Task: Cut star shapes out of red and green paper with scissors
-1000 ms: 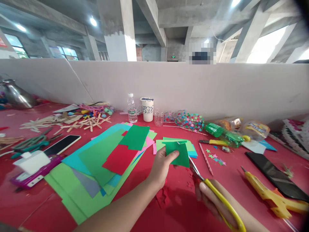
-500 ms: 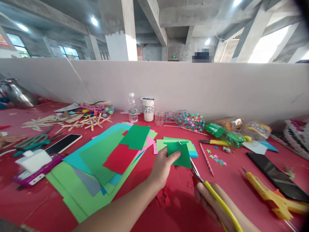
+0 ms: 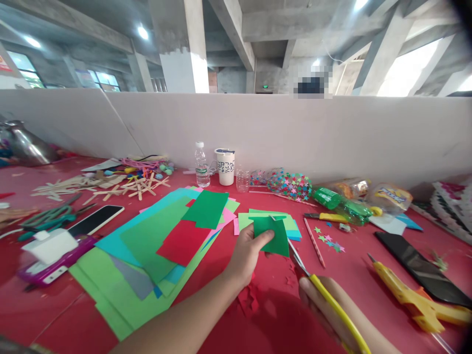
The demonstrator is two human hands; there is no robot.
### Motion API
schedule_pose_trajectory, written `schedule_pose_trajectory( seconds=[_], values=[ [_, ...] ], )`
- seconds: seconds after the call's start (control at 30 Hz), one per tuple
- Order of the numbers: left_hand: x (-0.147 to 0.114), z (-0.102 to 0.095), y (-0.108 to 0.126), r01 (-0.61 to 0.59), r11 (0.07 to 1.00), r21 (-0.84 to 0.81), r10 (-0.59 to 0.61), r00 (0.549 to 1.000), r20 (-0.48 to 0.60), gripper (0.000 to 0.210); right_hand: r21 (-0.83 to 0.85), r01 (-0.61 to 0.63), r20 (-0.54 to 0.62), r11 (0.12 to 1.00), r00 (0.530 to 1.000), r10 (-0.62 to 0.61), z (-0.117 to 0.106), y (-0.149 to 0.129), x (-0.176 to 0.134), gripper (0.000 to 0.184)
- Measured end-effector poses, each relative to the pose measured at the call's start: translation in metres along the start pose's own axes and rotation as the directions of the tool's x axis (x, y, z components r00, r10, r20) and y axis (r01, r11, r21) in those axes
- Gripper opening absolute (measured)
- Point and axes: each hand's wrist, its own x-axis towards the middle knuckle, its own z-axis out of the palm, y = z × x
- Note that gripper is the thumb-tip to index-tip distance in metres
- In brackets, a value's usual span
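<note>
The left hand point(image 3: 250, 253) pinches a dark green paper point(image 3: 276, 243) between thumb and fingers, holding it above the red worktop point(image 3: 280, 324), near the middle. The right hand point(image 3: 324, 297) is wrapped around the yellow handles of the scissors point(image 3: 334, 301); their blades slant up from the lower right to the paper's right edge, and a metal tip shows at its top edge. Below the paper lie red scraps point(image 3: 250, 301). Just beyond it are light green sheets point(image 3: 244, 221), with a striped stick point(image 3: 314, 243) and small stars point(image 3: 328, 238) to the right. Layered coloured sheets point(image 3: 147, 241) spread to the left.
</note>
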Motion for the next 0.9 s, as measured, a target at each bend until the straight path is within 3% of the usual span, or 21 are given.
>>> schedule_pose_trajectory(
  seconds=[0.53, 0.77, 0.9],
  values=[
    [0.005, -0.006, 0.001, 0.028, 0.999, -0.034, -0.029, 0.999, -0.016, 0.020, -0.029, 0.013, 0.003, 0.999, 1.000, -0.013, -0.007, 0.003, 0.006, 0.057],
    [0.011, -0.010, 0.002, 0.137, 0.961, -0.240, -0.144, 0.990, -0.010, 0.023, -0.027, 0.015, -0.043, 1.000, 0.999, -0.016, -0.006, 0.017, 0.016, 0.058],
    [0.008, -0.006, 0.000, 0.193, 0.943, -0.273, -0.184, 0.981, 0.059, 0.030, -0.033, 0.004, -0.060, 0.999, 0.998, -0.006, -0.004, 0.020, 0.019, 0.056]
  ],
)
